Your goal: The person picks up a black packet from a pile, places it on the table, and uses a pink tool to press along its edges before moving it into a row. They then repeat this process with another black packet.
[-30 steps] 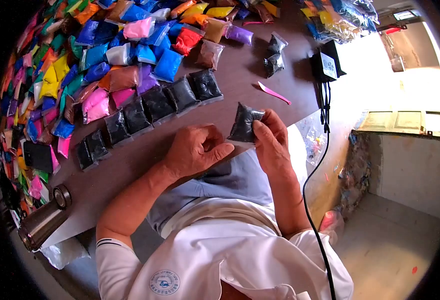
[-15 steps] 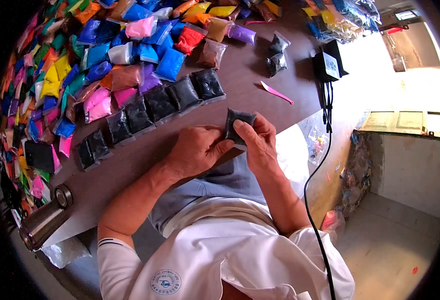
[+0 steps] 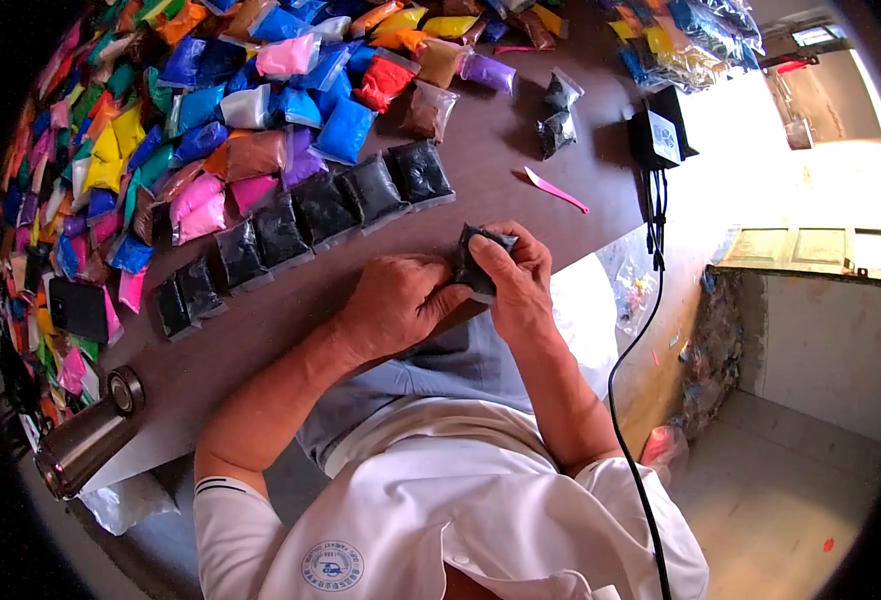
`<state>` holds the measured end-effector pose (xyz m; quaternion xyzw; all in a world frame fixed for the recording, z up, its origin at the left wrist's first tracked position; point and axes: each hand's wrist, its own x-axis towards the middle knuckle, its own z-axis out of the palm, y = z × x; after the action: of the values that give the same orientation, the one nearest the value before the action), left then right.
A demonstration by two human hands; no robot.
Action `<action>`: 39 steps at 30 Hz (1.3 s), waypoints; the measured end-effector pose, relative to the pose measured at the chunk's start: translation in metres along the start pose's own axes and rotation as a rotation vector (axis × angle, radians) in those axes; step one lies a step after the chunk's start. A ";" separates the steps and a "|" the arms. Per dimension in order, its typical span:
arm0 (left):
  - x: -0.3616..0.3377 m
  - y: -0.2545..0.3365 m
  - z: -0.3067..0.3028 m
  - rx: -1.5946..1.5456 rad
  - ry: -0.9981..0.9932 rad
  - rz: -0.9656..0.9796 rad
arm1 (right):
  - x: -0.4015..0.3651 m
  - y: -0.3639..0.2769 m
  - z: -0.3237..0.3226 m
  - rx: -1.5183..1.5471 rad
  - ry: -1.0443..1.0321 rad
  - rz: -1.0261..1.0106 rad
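Note:
A small clear bag of black clay-like material [image 3: 475, 277] is held just over the table's near edge. My right hand [image 3: 516, 275] grips it, thumb pressed on its top face and fingers behind. My left hand [image 3: 400, 300] is closed at the bag's left lower side, its thumb and curled forefinger on the edge. Beyond my hands, several similar black bags [image 3: 324, 208] lie in a slanting row on the dark table [image 3: 260, 335]. Two more black packets [image 3: 558, 130] lie farther back, near a pink plastic knife [image 3: 557, 190].
A large heap of coloured bags [image 3: 245, 105] covers the table's left and back. A black phone [image 3: 78, 309] and metal flask [image 3: 88, 440] are at the left. On the right stand a black box [image 3: 657, 138] with a hanging cable [image 3: 615, 380] and more bagged packets [image 3: 695, 40].
The black bag has tilted and its upper part has bent under my right thumb. Both hands have shifted only slightly. The things on the table stay in place.

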<state>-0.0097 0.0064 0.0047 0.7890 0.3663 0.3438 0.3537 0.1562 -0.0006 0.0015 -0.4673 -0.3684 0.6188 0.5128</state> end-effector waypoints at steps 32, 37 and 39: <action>0.000 0.003 -0.002 0.011 0.041 -0.070 | -0.009 -0.011 0.003 -0.010 -0.073 -0.006; -0.001 0.004 0.001 0.053 -0.037 -0.029 | -0.008 -0.009 0.000 -0.210 -0.072 -0.049; -0.003 0.001 0.005 0.058 -0.007 -0.018 | -0.009 -0.011 0.000 -0.230 -0.089 -0.042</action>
<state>-0.0069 0.0018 0.0021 0.7968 0.3821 0.3271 0.3348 0.1599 -0.0072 0.0132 -0.4874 -0.4689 0.5818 0.4518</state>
